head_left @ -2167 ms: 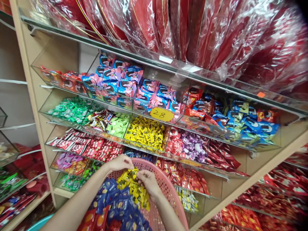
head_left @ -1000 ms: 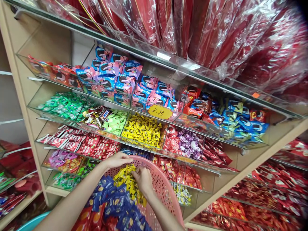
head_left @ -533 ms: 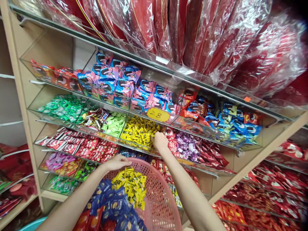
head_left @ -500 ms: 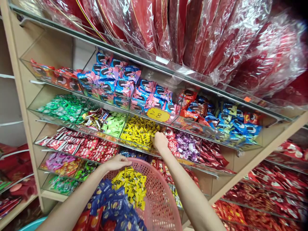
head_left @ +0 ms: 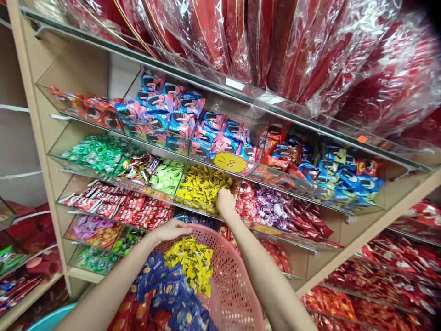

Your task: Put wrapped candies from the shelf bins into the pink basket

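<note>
My right hand (head_left: 225,203) reaches into the clear shelf bin of yellow wrapped sweets (head_left: 203,186), fingers curled down among them; what it grips is hidden. My left hand (head_left: 169,230) is closed on the far rim of a pink perforated basket (head_left: 234,285) held below the shelf. The basket holds a pile of yellow sweets (head_left: 191,262), blue packets (head_left: 168,294) and red-orange packets (head_left: 132,312).
Clear acrylic bins hold green sweets (head_left: 96,151), light-green sweets (head_left: 167,174), red and purple sweets (head_left: 265,207), blue biscuit packs (head_left: 172,115) and red wafer bars (head_left: 103,204). A yellow tag reading 28 (head_left: 229,162) hangs above. Red plastic-wrapped goods (head_left: 275,46) fill the top shelf.
My right hand left the basket, rose to the yellow-sweet bin and has dug a little further in. My left hand stays on the basket rim.
</note>
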The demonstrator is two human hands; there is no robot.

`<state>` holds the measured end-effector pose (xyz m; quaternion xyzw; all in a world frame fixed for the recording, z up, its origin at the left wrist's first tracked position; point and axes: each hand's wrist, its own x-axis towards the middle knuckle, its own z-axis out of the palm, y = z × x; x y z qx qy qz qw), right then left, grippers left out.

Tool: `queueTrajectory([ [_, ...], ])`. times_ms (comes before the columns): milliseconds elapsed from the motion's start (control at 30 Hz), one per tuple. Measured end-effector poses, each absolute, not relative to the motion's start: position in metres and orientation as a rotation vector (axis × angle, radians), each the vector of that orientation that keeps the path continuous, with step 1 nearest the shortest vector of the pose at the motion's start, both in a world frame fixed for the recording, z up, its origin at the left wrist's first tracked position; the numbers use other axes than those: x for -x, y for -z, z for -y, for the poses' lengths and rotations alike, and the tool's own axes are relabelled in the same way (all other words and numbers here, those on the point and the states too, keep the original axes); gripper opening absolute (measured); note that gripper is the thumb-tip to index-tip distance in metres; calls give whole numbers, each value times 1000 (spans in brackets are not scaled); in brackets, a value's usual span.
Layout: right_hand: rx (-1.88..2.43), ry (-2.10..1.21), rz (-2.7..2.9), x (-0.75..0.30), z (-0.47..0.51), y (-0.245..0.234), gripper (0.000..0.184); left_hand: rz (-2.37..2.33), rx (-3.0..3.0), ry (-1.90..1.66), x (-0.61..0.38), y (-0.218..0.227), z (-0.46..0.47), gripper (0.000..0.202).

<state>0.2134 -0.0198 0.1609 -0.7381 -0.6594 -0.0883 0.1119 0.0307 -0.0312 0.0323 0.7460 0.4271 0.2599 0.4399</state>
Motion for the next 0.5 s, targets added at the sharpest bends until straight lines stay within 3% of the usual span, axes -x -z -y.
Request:
queueTrajectory([
  [133,1968,332,1852,-225,36,-168,18,-1076,-1821,-649,-30,-33,31,46],
  [200,1759,206,1852,-232,52,-167,19,-1087,-1807,-652,-30,-35,32,47],
  [400,1215,-959,1739,-228,102,-99,31,-1005,-1711,-650,-29,-49,39,49],
  [500,1181,-1236,1594,-216,108,-54,32,-1031,-1675,-686,-29,-54,44,50],
])
